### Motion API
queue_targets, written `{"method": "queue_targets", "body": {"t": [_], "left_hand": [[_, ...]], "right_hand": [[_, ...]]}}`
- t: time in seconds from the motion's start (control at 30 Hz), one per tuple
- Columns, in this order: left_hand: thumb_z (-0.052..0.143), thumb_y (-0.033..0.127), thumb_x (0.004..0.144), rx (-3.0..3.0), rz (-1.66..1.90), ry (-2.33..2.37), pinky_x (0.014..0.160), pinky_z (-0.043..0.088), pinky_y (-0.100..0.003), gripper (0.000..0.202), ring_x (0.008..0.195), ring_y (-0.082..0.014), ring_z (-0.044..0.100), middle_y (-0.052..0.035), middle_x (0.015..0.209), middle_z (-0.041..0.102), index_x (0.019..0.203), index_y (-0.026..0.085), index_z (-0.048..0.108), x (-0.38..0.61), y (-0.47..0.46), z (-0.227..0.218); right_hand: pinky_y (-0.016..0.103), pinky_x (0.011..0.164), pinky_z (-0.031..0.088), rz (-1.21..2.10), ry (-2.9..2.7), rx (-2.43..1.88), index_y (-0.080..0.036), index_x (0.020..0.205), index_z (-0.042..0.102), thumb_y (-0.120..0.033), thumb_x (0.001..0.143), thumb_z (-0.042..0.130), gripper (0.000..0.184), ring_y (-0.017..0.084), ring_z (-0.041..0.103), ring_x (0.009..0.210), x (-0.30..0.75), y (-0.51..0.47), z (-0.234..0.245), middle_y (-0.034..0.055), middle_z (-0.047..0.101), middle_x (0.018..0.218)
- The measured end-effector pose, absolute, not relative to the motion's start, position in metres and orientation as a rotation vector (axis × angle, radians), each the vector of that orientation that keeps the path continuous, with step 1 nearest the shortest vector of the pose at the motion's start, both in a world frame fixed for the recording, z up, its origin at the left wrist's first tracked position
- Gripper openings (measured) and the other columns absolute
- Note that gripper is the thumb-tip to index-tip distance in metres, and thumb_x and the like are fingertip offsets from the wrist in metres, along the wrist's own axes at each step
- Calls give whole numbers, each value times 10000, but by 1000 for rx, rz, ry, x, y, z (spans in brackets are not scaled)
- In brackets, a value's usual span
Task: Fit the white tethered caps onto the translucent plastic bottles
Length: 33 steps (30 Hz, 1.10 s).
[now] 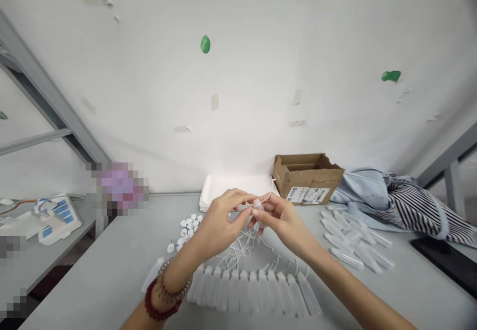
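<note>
My left hand (221,220) and my right hand (281,218) meet above the middle of the table. In the right hand's fingers is a small translucent plastic tube (258,205), its lower part mostly covered. My left fingers pinch at its top end, where a thin white cord runs; the exact grip is partly hidden. Below the hands lies a tangle of white cord loops (244,245). Nearer to me stands a row of several translucent tubes (244,290) side by side, many with cords at their tops. Small white caps (190,225) lie left of the cords.
A loose pile of translucent tubes (356,238) lies at right, beside a dark phone-like slab (447,265) and blue and striped cloth (417,206). An open cardboard box (309,178) and a white folded stack (238,188) stand against the wall. Metal frame posts (55,91) flank the table.
</note>
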<state>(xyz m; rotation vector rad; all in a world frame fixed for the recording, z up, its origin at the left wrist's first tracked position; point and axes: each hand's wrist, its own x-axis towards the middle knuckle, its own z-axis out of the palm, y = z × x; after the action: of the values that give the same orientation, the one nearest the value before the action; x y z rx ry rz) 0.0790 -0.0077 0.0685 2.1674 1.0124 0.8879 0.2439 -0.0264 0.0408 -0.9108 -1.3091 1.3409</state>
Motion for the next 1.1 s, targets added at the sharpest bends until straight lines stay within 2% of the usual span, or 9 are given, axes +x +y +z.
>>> {"method": "queue_targets", "body": {"t": [0.07, 0.13, 0.2, 0.33, 0.43, 0.63, 0.77, 0.9, 1.1], "left_hand": [[551, 252, 864, 2263, 819, 903, 813, 475, -310, 301, 1027, -206, 544, -39, 1130, 604, 1161, 275, 587, 79, -12, 68], [636, 269, 811, 2360, 799, 881, 868, 455, -347, 423, 1070, -229, 505, -56, 1162, 570, 1218, 257, 521, 83, -18, 65], [678, 242, 765, 2459, 845, 905, 859, 448, -365, 470, 1060, -246, 487, -74, 1139, 559, 1199, 220, 500, 91, -23, 59], [624, 166, 735, 2589, 922, 906, 785, 444, -362, 282, 907, -233, 514, -66, 960, 576, 1002, 184, 538, 107, -27, 45], [655, 183, 689, 2589, 864, 859, 746, 439, -352, 263, 849, -230, 512, -53, 893, 575, 922, 185, 534, 118, -30, 37], [750, 300, 657, 2543, 730, 751, 809, 431, -369, 387, 908, -238, 521, -74, 981, 589, 950, 170, 534, 143, -45, 15], [775, 374, 642, 2596, 586, 704, 800, 432, -369, 445, 911, -239, 517, -67, 976, 598, 961, 163, 546, 161, -55, 1], [756, 394, 665, 2646, 413, 713, 801, 438, -373, 419, 940, -256, 495, -72, 952, 594, 942, 157, 549, 173, -66, -10], [751, 411, 655, 2653, 314, 825, 822, 440, -404, 411, 971, -282, 471, -93, 952, 580, 896, 143, 552, 183, -75, -23]], "right_hand": [[261, 522, 483, 1336, -1268, -943, -191, 812, 519, -420, 725, 715, 313, 149, 632, 627, 246, -31, 43, 8, 650, 716], [268, 538, 490, 1350, -1213, -974, -189, 805, 516, -417, 724, 718, 315, 154, 647, 634, 248, -37, 44, 6, 655, 719], [275, 566, 497, 1376, -1168, -978, -189, 809, 516, -417, 715, 728, 325, 164, 665, 657, 249, -43, 42, 0, 656, 720], [306, 641, 508, 1424, -1119, -970, -182, 852, 549, -437, 715, 727, 340, 176, 673, 693, 257, -54, 31, 11, 671, 719], [313, 655, 506, 1405, -1054, -1038, -172, 851, 598, -479, 741, 685, 337, 190, 667, 741, 272, -63, 18, 44, 686, 773], [270, 592, 481, 1261, -967, -1226, -156, 727, 653, -448, 734, 684, 294, 169, 627, 720, 320, -96, -10, 69, 668, 784], [268, 528, 453, 1189, -1026, -1366, -143, 668, 652, -474, 721, 675, 337, 148, 577, 585, 346, -118, -22, 59, 646, 653], [273, 515, 424, 1082, -1149, -1510, -152, 630, 644, -456, 688, 687, 313, 131, 511, 505, 362, -125, -30, 20, 612, 551], [283, 613, 413, 883, -1375, -1606, -184, 645, 658, -383, 726, 633, 217, 176, 566, 668, 367, -119, -34, 20, 663, 682]]}}
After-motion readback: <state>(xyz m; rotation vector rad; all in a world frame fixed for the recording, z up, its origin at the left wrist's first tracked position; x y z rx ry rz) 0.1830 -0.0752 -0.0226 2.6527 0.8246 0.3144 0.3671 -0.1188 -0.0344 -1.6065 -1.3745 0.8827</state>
